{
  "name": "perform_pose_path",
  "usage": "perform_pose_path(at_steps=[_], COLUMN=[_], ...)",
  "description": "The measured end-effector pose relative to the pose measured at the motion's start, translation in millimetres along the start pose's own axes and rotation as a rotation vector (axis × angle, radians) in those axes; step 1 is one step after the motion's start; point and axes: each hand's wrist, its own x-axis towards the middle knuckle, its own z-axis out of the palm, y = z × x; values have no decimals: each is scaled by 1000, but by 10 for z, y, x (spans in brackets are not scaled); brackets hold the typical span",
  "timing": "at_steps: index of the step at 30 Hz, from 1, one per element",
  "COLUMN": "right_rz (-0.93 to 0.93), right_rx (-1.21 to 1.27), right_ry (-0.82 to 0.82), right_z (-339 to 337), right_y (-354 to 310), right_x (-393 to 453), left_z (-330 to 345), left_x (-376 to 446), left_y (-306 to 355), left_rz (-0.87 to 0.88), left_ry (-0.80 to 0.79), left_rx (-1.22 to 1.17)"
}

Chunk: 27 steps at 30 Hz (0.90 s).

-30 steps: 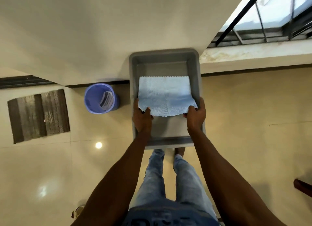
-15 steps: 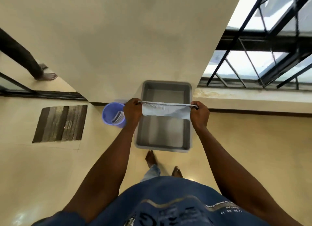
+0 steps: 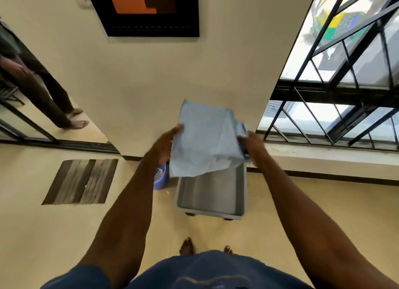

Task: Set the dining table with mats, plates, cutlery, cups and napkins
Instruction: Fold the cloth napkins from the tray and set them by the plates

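Pale blue cloth [image 3: 205, 137] gripped at both side edges by left hand [image 3: 164, 146] and right hand [image 3: 252, 147], above grey tub [image 3: 210, 211], bare floor [image 3: 323, 202] rightward

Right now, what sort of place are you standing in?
Most likely a room in a home, near a doorway. Signs: a framed picture on the cream wall, a barred window to the right, and a striped floor mat on the tiled floor. No dining table is in view.

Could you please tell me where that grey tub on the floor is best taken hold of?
Probably by its two long side rims, one hand on each, coming from above: the grey tub sits upright and open-topped, and no handles are visible.
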Motion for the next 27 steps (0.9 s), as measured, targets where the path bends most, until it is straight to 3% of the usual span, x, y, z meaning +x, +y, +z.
perform_pose_path(at_steps=[4,9,14,19,23,27], right_rz=[156,366,565,359,342,216], right_rx=[30,304,253,303,32,106], right_ry=[86,-196,-310,-106,-110,34], right_z=[134,-16,86,33,52,-10], right_y=[411,591,1032,968,870,745], right_x=[-71,-133,-339,-257,-230,-160], left_z=[-53,-156,-345,-450,-464,-531], left_x=[-77,180,335,256,293,375], left_y=[-551,-658,-698,-620,-631,-662], left_rz=[-159,-239,-306,-301,-151,-25], left_ry=[-112,109,77,31,56,163], left_rx=[-6,101,153,382,313,290])
